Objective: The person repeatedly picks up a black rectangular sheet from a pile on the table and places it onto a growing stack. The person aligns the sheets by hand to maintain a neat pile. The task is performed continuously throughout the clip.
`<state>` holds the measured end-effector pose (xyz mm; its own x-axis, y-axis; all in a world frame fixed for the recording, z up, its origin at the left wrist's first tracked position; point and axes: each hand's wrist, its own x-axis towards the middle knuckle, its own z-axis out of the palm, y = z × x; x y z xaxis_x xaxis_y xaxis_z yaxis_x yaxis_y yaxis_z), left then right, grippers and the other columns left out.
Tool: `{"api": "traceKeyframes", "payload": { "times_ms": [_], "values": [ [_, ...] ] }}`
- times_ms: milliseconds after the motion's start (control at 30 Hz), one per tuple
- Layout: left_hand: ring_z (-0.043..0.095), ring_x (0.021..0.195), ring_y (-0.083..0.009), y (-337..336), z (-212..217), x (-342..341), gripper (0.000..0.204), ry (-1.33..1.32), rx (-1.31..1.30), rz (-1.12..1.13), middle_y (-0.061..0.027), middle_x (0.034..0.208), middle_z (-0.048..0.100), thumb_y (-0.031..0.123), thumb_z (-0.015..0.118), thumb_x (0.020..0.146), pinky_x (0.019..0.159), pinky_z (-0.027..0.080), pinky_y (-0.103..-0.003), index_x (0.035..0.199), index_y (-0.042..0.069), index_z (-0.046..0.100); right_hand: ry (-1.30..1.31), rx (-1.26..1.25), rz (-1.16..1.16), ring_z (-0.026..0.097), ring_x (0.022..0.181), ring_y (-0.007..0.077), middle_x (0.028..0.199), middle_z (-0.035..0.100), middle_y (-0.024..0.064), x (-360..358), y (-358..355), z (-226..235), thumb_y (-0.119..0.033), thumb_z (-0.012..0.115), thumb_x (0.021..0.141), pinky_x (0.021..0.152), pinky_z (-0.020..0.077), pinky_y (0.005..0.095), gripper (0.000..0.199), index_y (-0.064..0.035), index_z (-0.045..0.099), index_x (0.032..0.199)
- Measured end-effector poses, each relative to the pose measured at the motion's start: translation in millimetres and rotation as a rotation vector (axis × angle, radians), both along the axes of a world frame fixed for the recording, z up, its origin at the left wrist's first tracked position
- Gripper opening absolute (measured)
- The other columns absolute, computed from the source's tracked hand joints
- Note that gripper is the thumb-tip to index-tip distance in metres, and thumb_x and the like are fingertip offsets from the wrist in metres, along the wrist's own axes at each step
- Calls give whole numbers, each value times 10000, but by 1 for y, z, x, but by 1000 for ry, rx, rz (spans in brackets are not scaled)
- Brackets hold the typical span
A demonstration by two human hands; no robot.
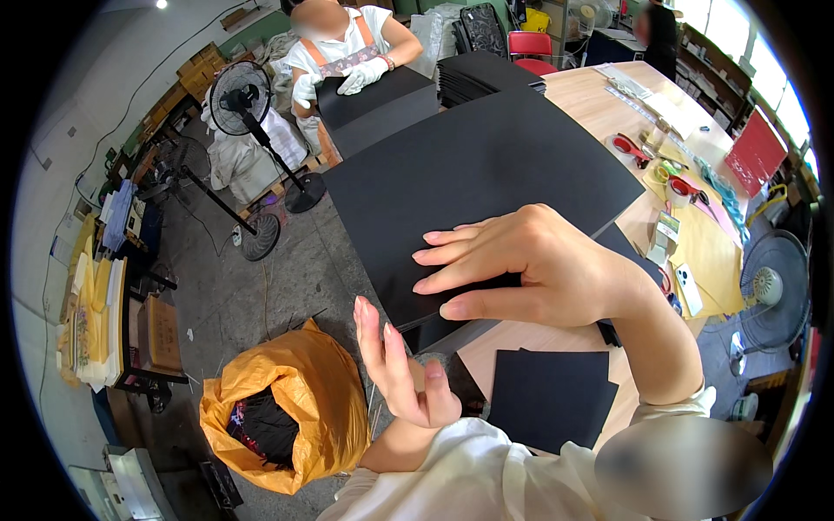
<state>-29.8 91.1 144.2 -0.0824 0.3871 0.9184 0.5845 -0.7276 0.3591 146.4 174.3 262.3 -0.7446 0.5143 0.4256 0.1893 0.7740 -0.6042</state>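
A large black sheet [486, 165], apparently of board or stiff paper, lies on top of a stack at the table's near left corner. My right hand [530, 265] rests over its near part, fingers spread and pointing left, with nothing visible in them. Just off the sheet's near left corner, my left hand [404, 373] is raised with its fingers stretched up and slightly curved; it holds nothing. Whether it touches the sheet's edge, I cannot tell. Smaller black sheets [552, 395] lie on the pale wooden table [478, 356] close to my body.
Across the stack, a person in white gloves [360, 78] handles other black sheets [382, 104]. An orange sack [330, 399] with dark scraps stands on the floor at left. Scissors [682, 191], a phone [688, 291] and yellow paper [717, 269] lie at right. Standing fans [243, 100] are beyond.
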Motion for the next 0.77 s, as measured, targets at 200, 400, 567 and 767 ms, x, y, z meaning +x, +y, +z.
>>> {"api": "traceKeyframes", "payload": {
  "times_ms": [200, 400, 567, 767],
  "values": [
    [293, 1402, -488, -2, -4, 1, 618, 34, -11, 14, -352, 1513, 273, 162, 421, 929, 1155, 208, -561, 1477, -96, 299, 5, 3, 5, 619, 1158, 309, 1093, 695, 185, 0, 0, 0, -254, 704, 863, 974, 506, 384, 251, -85, 756, 1043],
    [295, 1398, -491, -5, -13, 2, 625, 40, -17, 37, -350, 1513, 270, 135, 437, 910, 1153, 198, -575, 1478, -88, 303, -2, -76, 23, 617, 1162, 355, 1082, 713, 172, 0, -4, 7, -99, 736, 826, 1076, 436, 464, 259, -2, 731, 1066],
    [340, 1381, -471, 4, -24, 3, 599, -192, 250, -48, -286, 1486, 356, 192, 490, 921, 1141, 231, -587, 1445, -66, 359, -7, -70, 25, 617, 1163, 351, 1087, 711, 171, 0, -3, 7, -97, 733, 828, 1078, 434, 462, 259, -7, 731, 1071],
    [286, 1424, -415, -2, -4, -8, 692, 49, -47, 4, -302, 1530, 283, 259, 423, 923, 1181, 148, -532, 1468, -126, 241, -21, -64, 13, 614, 1170, 344, 1095, 709, 170, -1, -4, 7, -105, 733, 834, 1082, 430, 459, 260, -20, 732, 1079]
  ]
}}
